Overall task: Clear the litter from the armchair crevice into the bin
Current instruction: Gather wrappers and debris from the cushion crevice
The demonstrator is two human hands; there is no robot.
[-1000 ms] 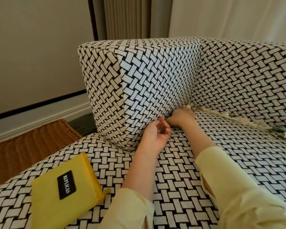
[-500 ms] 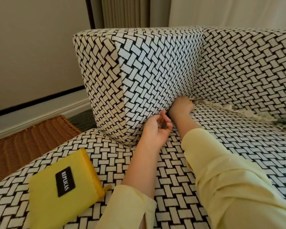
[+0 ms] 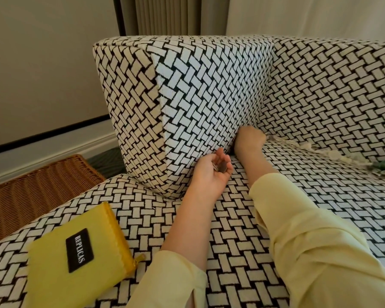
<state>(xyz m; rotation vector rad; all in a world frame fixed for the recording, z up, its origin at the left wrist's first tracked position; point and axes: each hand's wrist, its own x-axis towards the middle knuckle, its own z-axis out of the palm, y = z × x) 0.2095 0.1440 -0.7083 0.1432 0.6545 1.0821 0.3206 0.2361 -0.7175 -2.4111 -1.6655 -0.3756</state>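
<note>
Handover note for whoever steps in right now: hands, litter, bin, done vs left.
Left hand: palm up beside the armrest, cupped around a few small coin-like pieces.
Right hand: fingers pushed into the crevice at the armrest and seat corner; what they grip is hidden.
Litter: pale scraps plus a green bit still line the back crevice to the right.
Bin: the wicker basket on the floor to the left is probably it; its contents are not visible.
Yellow pouch lies on the seat, untouched.
Left: finish the corner, clear the back crevice, empty everything into the bin.
</note>
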